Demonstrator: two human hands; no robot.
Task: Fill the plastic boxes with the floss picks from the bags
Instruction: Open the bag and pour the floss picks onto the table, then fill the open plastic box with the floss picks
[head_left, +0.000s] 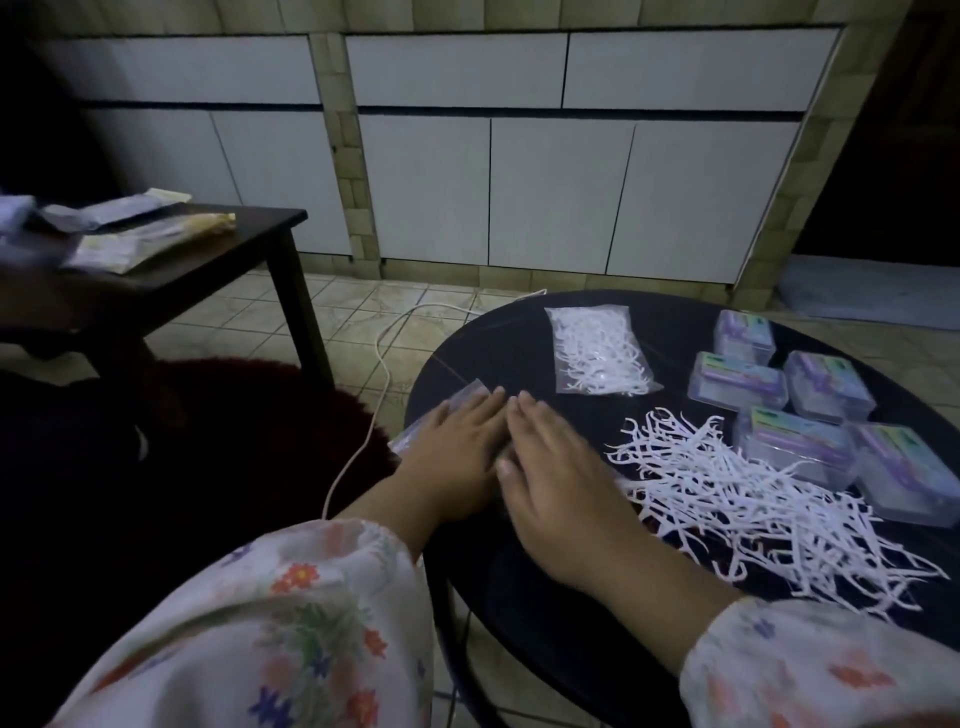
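A loose heap of white floss picks (737, 493) lies on the round black table (519, 338). Beyond it sits a clear bag (597, 351) full of floss picks. Several clear plastic boxes (800, 447) with purple labels stand closed at the right. My left hand (457, 447) and my right hand (561, 478) lie flat side by side, fingers straight, pressing on an empty clear bag (462, 397) at the table's left edge. Most of that bag is hidden under my hands.
A dark wooden table (208, 260) at the left carries several flat packets (130, 239). A white cable (384, 374) runs across the tiled floor past a dark red rug (249, 415). White cabinet doors line the back wall.
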